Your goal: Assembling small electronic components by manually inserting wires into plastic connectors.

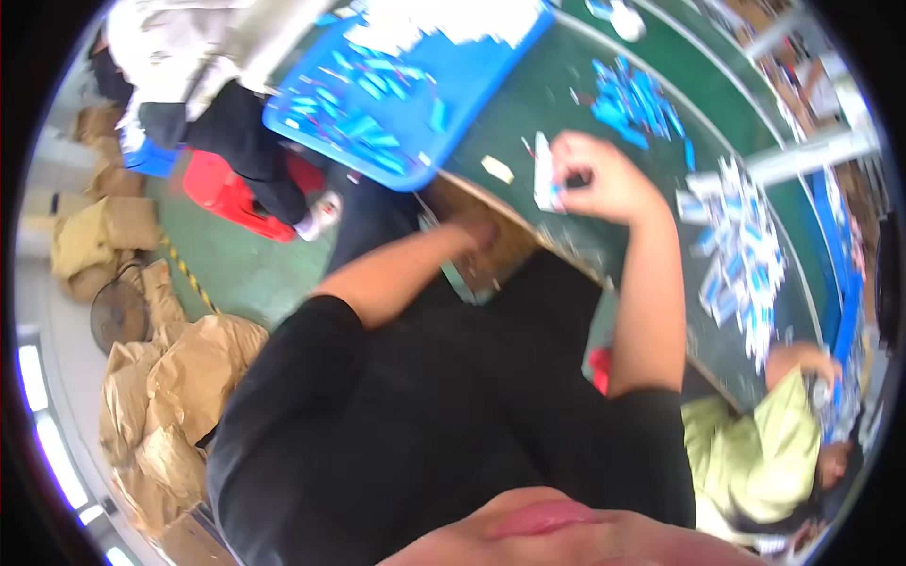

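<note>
Over the green table, my right hand (609,184) is closed in a pinch on a slim white plastic piece (545,174), which is tilted nearly upright. My left hand (479,232) reaches down into a brown cardboard box (514,247) at the table's near edge; its fingers are blurred and partly hidden, so what they hold does not show. A small cream-coloured block (496,169) lies on the tabletop left of the white piece. Beyond my right hand is a heap of blue cylindrical parts (634,102), some with thin wires.
A blue tray (429,174) at the far left carries more blue parts and white pieces. White-and-blue assembled pieces (741,255) are piled on the right. A person in a light green top (755,448) works at the right; another sits at the left by a red stool (226,193).
</note>
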`<state>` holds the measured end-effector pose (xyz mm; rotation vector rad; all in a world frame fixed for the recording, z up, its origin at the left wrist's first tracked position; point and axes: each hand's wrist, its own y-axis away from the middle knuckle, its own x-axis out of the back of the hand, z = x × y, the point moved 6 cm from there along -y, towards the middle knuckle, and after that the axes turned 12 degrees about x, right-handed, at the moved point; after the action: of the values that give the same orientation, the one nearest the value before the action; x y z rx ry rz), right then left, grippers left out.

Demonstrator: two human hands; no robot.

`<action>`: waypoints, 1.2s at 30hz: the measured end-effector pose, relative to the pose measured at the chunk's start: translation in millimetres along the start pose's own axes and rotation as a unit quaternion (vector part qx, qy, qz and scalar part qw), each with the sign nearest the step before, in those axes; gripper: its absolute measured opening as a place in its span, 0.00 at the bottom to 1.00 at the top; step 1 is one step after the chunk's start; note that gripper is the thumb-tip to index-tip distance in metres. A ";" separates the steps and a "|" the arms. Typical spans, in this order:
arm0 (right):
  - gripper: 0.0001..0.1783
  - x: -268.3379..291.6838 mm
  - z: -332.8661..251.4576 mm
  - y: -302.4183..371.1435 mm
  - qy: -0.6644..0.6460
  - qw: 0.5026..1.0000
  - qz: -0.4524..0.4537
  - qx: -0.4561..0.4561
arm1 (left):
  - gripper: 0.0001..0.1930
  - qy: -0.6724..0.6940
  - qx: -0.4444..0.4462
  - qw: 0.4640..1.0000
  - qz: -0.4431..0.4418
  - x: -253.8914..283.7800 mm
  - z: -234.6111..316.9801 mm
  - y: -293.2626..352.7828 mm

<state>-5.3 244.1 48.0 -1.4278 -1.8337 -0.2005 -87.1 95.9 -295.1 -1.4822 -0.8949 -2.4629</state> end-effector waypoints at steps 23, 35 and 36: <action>0.16 28.6 -5.4 16.4 0.088 0.981 0.117 -0.126 | 0.14 -0.005 0.023 0.997 -0.077 42.0 33.6 34.6; 0.21 17.1 -3.8 9.8 0.130 0.985 0.096 -0.056 | 0.15 -0.015 0.025 0.996 -0.088 31.8 28.0 27.2; 0.21 17.1 -2.7 9.2 0.130 0.985 0.096 -0.056 | 0.15 -0.021 0.026 0.995 -0.094 29.9 26.9 26.1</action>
<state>3.1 258.7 58.0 -1.5652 -1.4849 -0.3779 -71.4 94.9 -249.8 -1.5019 -1.1464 -2.5223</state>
